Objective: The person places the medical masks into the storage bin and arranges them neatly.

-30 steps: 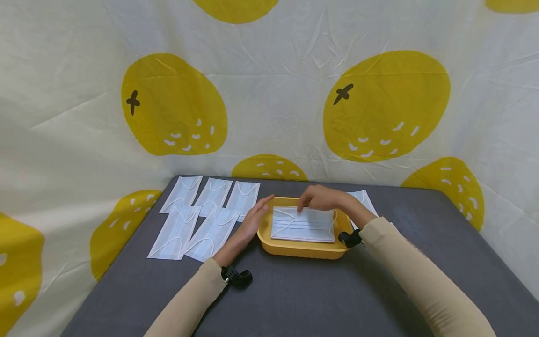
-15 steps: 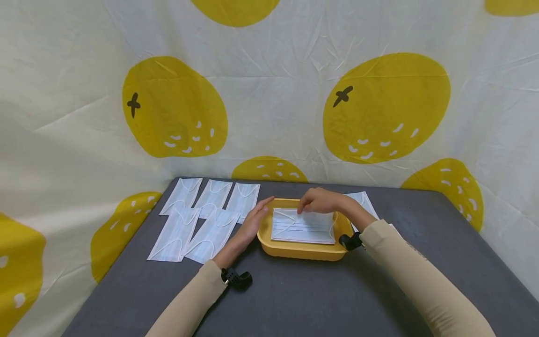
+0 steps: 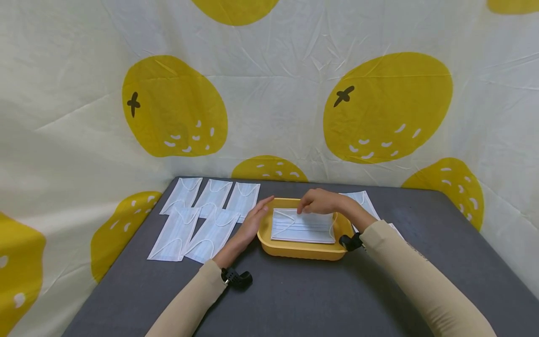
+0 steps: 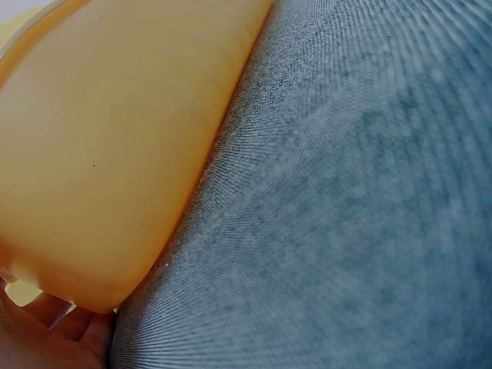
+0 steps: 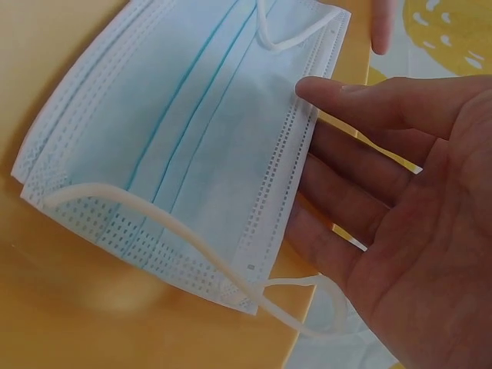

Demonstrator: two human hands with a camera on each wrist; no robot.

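A yellow tray (image 3: 301,250) sits on the grey table (image 3: 294,295), holding a flat stack of white face masks (image 3: 303,225). My left hand (image 3: 252,220) rests with straight fingers against the tray's left wall (image 4: 100,154); only my fingertips (image 4: 46,338) show in the left wrist view. My right hand (image 3: 320,201) reaches over the tray's far rim, its fingertips touching the far long edge of the masks (image 5: 177,154). In the right wrist view the right hand (image 5: 400,231) is spread, palm showing, nothing pinched. An ear loop (image 5: 192,238) lies across the top mask.
Several more masks (image 3: 202,210) lie spread on the table to the left of the tray, and one or two masks (image 3: 362,199) lie behind my right forearm. A cream cloth with yellow fruit prints (image 3: 269,93) walls in the table's back and sides.
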